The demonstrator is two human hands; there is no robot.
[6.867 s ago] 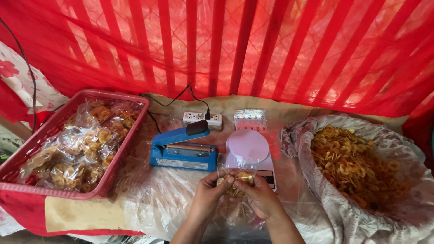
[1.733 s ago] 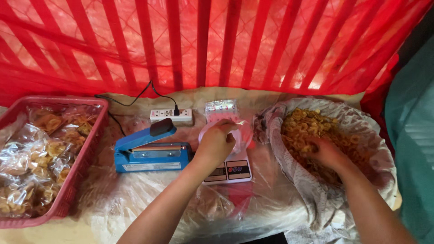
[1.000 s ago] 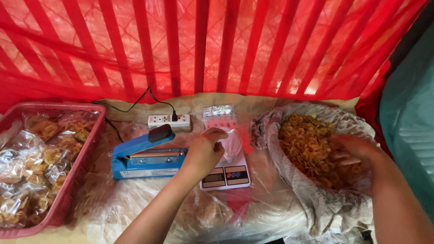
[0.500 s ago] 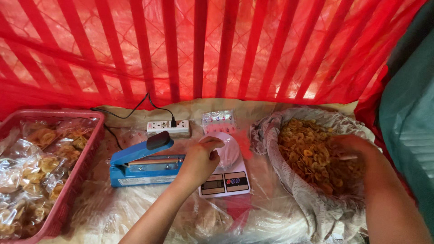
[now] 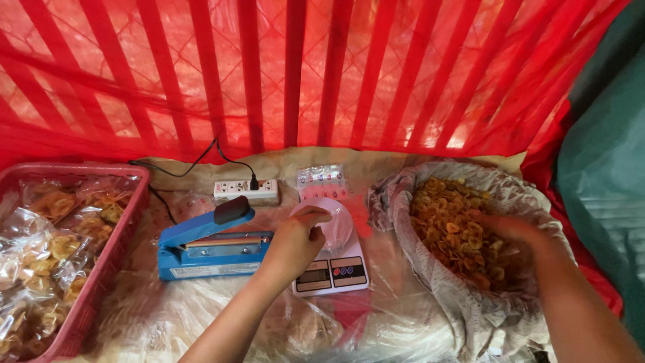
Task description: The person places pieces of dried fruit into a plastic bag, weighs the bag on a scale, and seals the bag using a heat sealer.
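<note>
My left hand (image 5: 295, 240) rests over the small kitchen scale (image 5: 332, 269), its fingers pinching a clear plastic bag (image 5: 336, 225) that sits on the scale's round pink platform. My right hand (image 5: 507, 232) reaches into a big plastic-lined sack (image 5: 470, 302) full of golden fried chip rings (image 5: 447, 228), fingers curled among the chips. How much it grips is hidden by the pile.
A blue impulse bag sealer (image 5: 211, 245) lies left of the scale. Behind it are a white power strip (image 5: 245, 190) with a black cable and a pack of empty bags (image 5: 322, 180). A red crate (image 5: 111, 262) of filled chip bags stands at left. Red striped cloth hangs behind.
Earlier both hands held a filled bag near my body. Since then my left hand moved to the bag on the scale and my right hand went into the chip sack.
</note>
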